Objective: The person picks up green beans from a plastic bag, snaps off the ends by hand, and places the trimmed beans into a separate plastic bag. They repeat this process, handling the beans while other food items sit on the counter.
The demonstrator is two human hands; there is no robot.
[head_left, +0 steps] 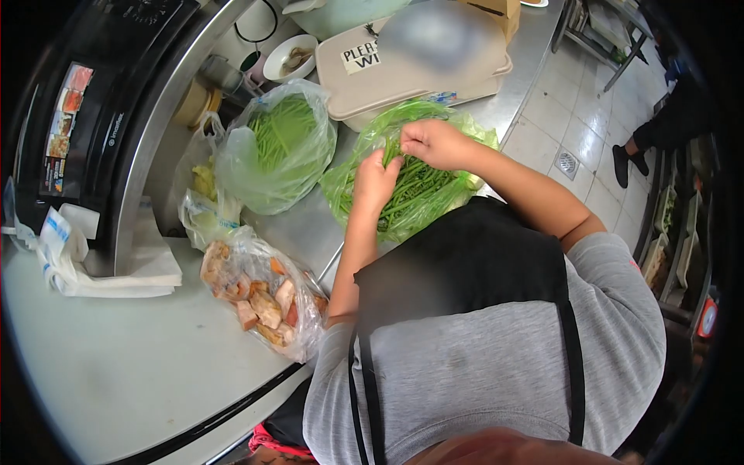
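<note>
An open plastic bag point(353, 203) full of long green stems point(416, 188) lies in front of me. Over its left part is my left hand point(377, 180), thumb and fingers closed on green stems. My right hand point(428, 144) is just to the right and slightly higher, its fingers pinched together above the stems; whatever it holds is too small to make out. To the left stands another clear bag point(280, 147) of thin green stems. Below that, a clear bag point(267, 298) holds chunks of pinkish and brown food.
A beige lid point(341, 66) with a printed sign and a white bowl point(290, 59) are at the back. Folded white bags point(116, 267) lie at the left by a black appliance point(85, 101). A person's legs point(659, 132) show at the right, beside shelves.
</note>
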